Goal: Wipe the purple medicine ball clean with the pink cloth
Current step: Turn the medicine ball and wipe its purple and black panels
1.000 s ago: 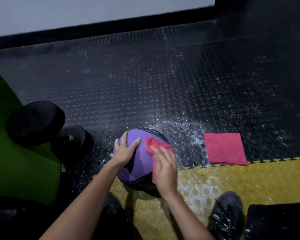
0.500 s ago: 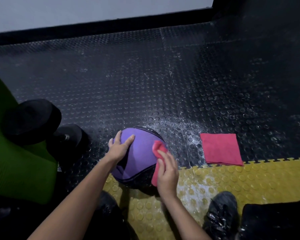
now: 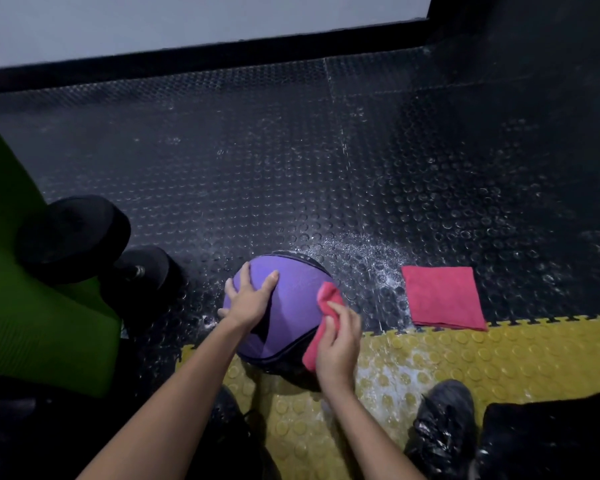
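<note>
The purple medicine ball with black seams sits on the floor where the black studded mat meets the yellow one. My left hand rests spread on the ball's upper left side, fingers straight. My right hand presses a pink cloth against the ball's right side, fingers lying over the cloth. Part of the cloth hangs below my palm.
A second pink cloth lies folded flat on the black mat to the right. Black dumbbells stand at the left beside a green mat. Water droplets speckle the floor behind the ball. A black shoe is at bottom right.
My right hand has slid the cloth from the top of the ball down its right side. The left hand has stayed on the ball's left side.
</note>
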